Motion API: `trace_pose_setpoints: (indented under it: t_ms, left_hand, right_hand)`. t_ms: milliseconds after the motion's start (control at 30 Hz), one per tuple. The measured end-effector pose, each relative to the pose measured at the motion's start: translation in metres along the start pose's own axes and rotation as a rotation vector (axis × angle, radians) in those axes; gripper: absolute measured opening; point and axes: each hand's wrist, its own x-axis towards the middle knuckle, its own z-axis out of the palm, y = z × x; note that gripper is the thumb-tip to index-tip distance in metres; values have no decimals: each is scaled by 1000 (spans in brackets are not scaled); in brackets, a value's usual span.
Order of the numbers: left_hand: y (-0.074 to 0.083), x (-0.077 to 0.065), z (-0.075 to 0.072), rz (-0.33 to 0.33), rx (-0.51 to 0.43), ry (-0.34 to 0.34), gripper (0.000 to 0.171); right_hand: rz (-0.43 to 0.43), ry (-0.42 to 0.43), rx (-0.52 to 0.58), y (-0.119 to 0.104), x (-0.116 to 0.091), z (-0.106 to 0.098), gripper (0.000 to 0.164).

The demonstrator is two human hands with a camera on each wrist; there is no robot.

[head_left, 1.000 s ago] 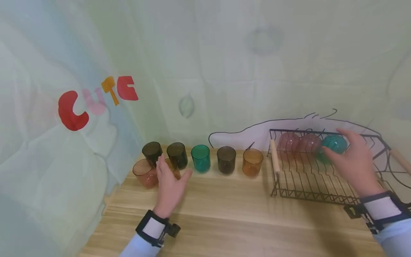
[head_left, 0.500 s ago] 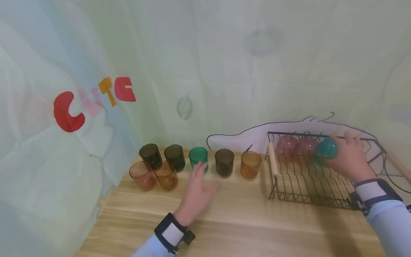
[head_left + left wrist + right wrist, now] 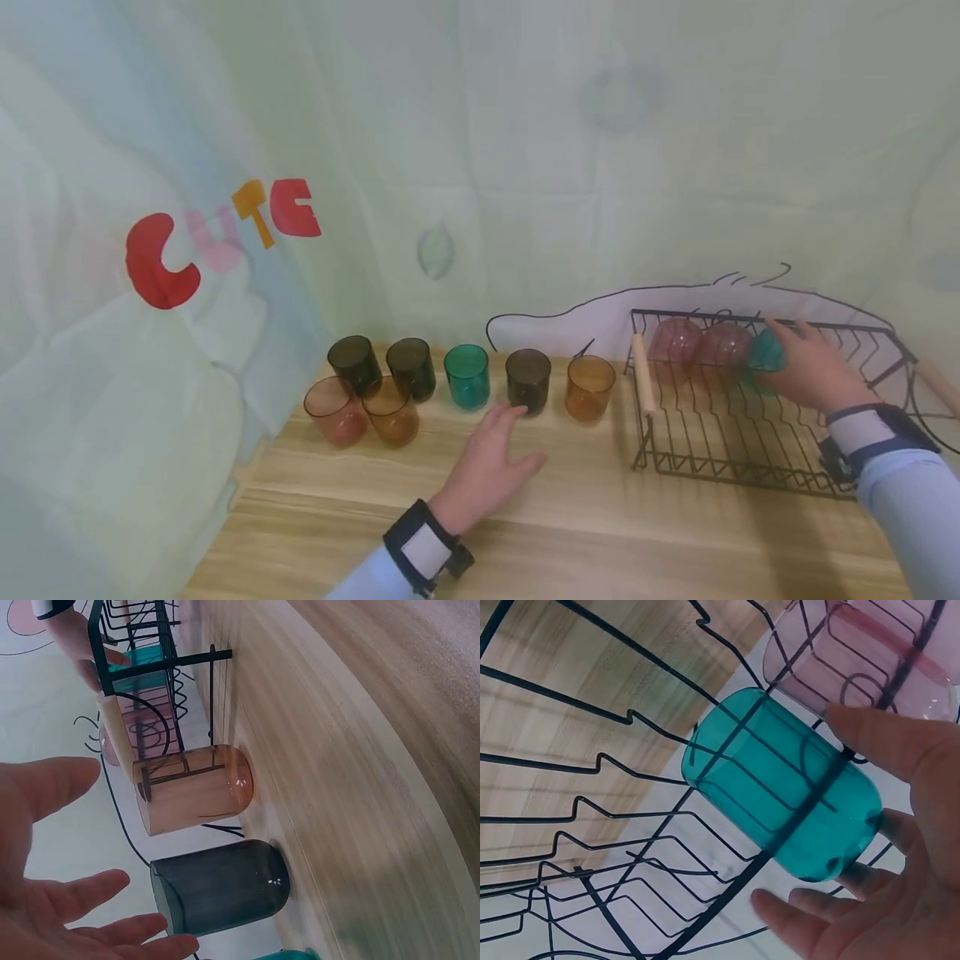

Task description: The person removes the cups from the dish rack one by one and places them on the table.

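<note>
My left hand (image 3: 487, 467) hovers over the table with fingers spread, holding nothing. It is nearest the dark grey glass (image 3: 528, 383); in the left wrist view that dark glass (image 3: 225, 889) and an amber glass (image 3: 196, 787) stand upright beyond the fingers. At the wire dish rack (image 3: 750, 467), my right hand (image 3: 813, 367) spreads its fingers about the base of a teal glass (image 3: 780, 787). Fingertips meet or overlap the base, while the thumb lies over the edge of a pink glass (image 3: 855, 660). Both glasses sit bottom-up in the rack; firm contact cannot be told.
Left of the rack, a green glass (image 3: 467, 379) and amber glass (image 3: 589, 390) stand upright in the back row. Further left are two dark glasses, a pink glass (image 3: 336, 412) and another amber glass (image 3: 391, 412). A wooden rack handle (image 3: 642, 375) faces the row.
My left hand has moved right, away from the left-hand pink and amber glasses, to in front of the dark grey glass. My right hand has come left, closer around the teal glass.
</note>
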Motion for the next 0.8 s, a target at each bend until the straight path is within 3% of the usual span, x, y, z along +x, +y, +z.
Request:
trace_pose_setpoints:
  t_ms: [333,467,600,800]
  left_hand:
    - [2,0,-1,-2,25,-5,70]
    - [6,1,-2,14,28,1,69]
    - [9,-1,-3,7,36,-2,69]
    - [11,-2,-6,26,11,6,70]
  right_hand:
    - [-34,56,36,3,1,-2,65]
    - [-42,109,33,7,-7,-11,62]
    - [15,180,26,4,-18,-17,65]
    - [54,330,66,-17,-40,-29,74]
